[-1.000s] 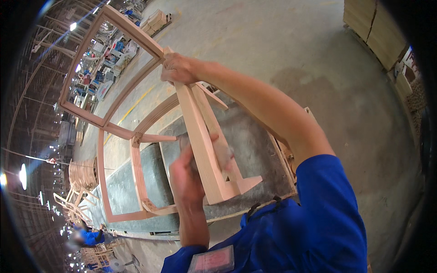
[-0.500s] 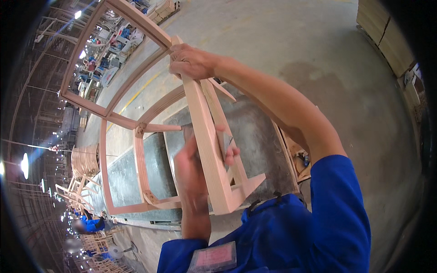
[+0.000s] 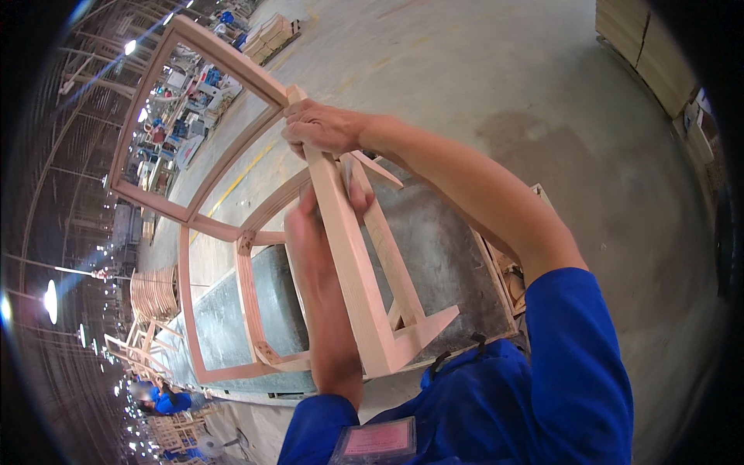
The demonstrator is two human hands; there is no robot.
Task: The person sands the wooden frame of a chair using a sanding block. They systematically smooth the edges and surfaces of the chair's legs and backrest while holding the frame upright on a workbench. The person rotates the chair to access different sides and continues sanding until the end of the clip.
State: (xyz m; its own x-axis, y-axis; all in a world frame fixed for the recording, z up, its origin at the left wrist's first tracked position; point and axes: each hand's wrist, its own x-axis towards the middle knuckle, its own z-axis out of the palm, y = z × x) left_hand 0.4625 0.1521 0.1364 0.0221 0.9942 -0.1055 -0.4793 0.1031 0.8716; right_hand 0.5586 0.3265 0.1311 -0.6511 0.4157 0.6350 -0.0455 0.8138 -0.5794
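Note:
A bare pale-wood chair frame (image 3: 249, 291) lies tilted on a grey-topped workbench (image 3: 434, 232), its open back pointing to the far left. My right hand (image 3: 325, 126) is closed round the far end of the thick near leg (image 3: 349, 271), by the back frame. Slightly blurred, my left hand (image 3: 310, 225) reaches round that same leg from the left, just below my right hand. Its fingertips show on the leg's right side, pressing a thin grey sheet (image 3: 346, 169), apparently sandpaper, to the wood. The palm side is hidden behind the leg.
Stacked curved wooden parts (image 3: 153, 293) and more chair frames (image 3: 139, 341) stand at the left. A person in blue (image 3: 170, 401) is farther off at lower left. A wooden box (image 3: 508, 279) adjoins the bench on the right; tall board stacks (image 3: 647, 54) stand at far right.
My left hand and the grey sheet have slid up the leg, away from my body and closer to my right hand. My right hand keeps its grip on the leg.

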